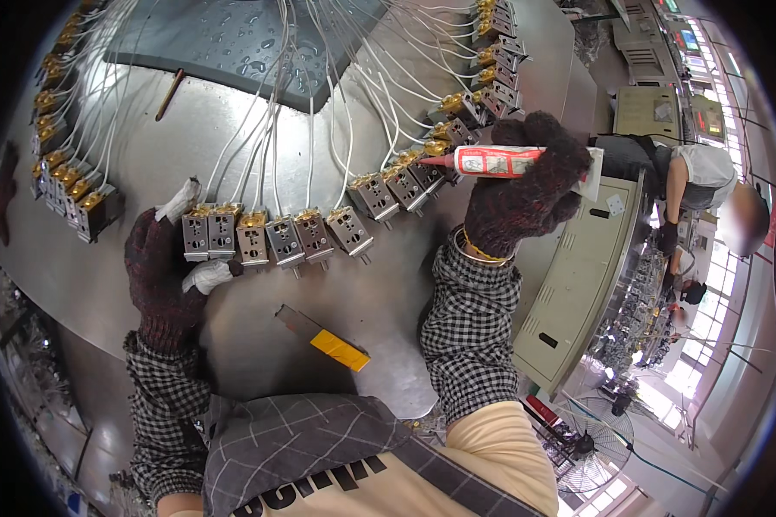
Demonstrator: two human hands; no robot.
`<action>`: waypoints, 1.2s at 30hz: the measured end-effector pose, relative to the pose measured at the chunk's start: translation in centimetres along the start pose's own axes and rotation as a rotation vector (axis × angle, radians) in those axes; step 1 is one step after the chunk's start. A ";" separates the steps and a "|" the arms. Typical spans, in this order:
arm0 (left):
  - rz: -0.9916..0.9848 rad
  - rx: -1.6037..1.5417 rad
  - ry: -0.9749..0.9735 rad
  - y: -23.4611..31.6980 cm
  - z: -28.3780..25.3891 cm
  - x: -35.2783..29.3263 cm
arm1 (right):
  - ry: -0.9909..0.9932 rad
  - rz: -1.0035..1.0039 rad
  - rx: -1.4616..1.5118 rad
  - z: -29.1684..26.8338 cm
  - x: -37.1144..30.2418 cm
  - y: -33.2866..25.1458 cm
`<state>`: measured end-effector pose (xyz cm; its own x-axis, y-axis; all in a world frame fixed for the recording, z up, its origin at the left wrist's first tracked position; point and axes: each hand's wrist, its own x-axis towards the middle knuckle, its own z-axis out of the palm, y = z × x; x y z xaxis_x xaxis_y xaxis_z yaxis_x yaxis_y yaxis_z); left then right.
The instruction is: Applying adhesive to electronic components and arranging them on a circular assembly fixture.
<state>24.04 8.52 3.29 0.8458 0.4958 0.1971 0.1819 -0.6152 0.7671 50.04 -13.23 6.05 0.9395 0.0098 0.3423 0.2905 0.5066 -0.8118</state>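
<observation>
Small metal boxes with gold-coloured tops and white wires stand in a curved row on the metal table [388,302]. At the row's near left, my left hand [165,263], in a dark knit glove with white-covered finger and thumb, closes around the leftmost metal box [196,235]. Its finger is at the wired end and its thumb at the near end. My right hand [526,194], gloved alike, grips a red and white glue tube [496,161]. The tube's red pointed nozzle [437,161] points left, over the boxes on the right part of the row.
A dark wet mat [250,56] lies at the back under the wires. A yellow-handled flat blade [336,346] rests in front of me, and a thin brown stick [171,95] lies near the mat. At right are a beige cabinet [578,284], a fan [586,444] and a co-worker [703,177].
</observation>
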 end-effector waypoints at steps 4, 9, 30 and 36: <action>0.046 -0.008 0.023 0.5 0.1 0.5 | 0.002 -0.075 -0.142 0.7 -0.4 0.0; 0.149 0.097 0.053 0.5 0.1 0.7 | -0.046 -0.064 -0.281 1.7 -2.4 -0.2; 0.184 0.087 0.118 0.3 0.2 0.4 | -0.188 -0.035 -0.296 2.8 -4.9 -1.3; 0.063 -0.054 0.044 0.5 0.1 0.4 | -0.249 -0.020 -0.342 3.1 -5.3 -1.3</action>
<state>24.50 8.37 3.68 0.8317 0.4844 0.2714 0.1007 -0.6122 0.7843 44.11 -11.28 6.74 0.8728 0.2317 0.4295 0.3911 0.1943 -0.8996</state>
